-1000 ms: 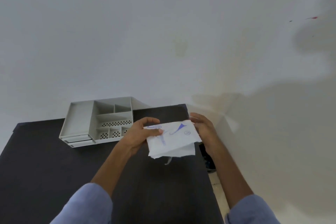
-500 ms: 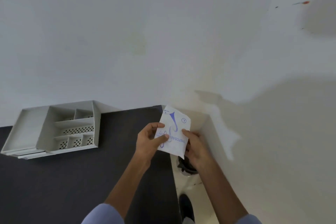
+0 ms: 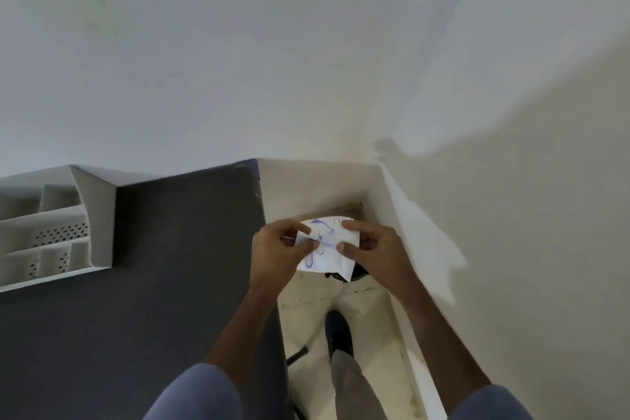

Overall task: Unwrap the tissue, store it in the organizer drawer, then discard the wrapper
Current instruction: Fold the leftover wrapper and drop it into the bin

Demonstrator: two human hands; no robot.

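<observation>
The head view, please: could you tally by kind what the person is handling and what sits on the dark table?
Hands: 2, the left hand and the right hand, both gripping the wrapper
Printed wrappers: 1, the wrapper, held off the table's right edge
Organizers: 1, the grey organizer on the table
Tables: 1
Total: 5

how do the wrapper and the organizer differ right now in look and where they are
The wrapper is thin, flexible white paper with blue print; the organizer is a rigid grey box with dividers and perforated walls. The wrapper is held in the air between the left hand and right hand, past the table's right edge; the organizer rests on the dark table at far left, partly out of frame. Both are pale.
</observation>
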